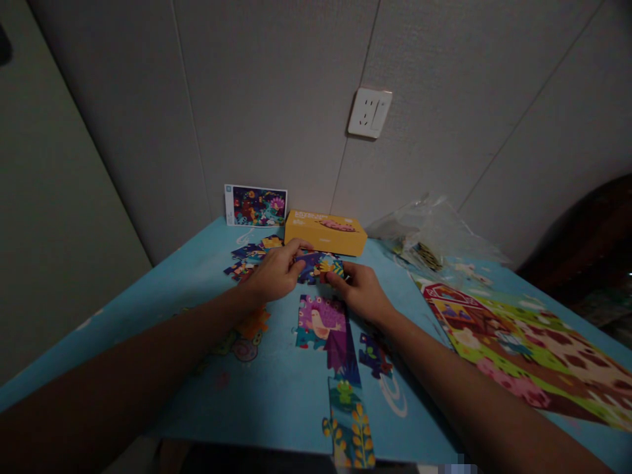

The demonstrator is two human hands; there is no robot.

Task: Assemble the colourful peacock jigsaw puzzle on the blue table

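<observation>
Both of my hands meet over a blue table, pinching joined puzzle pieces between them. My left hand grips the left side of the pieces, fingers curled. My right hand pinches their right side. A joined strip of puzzle with a pink bird runs from just below my hands toward the table's front edge. Several loose dark pieces lie left of my left hand.
A yellow box and a reference picture card stand against the wall behind my hands. A finished farm puzzle covers the right side. A crumpled clear plastic bag lies behind it. A wall socket sits above.
</observation>
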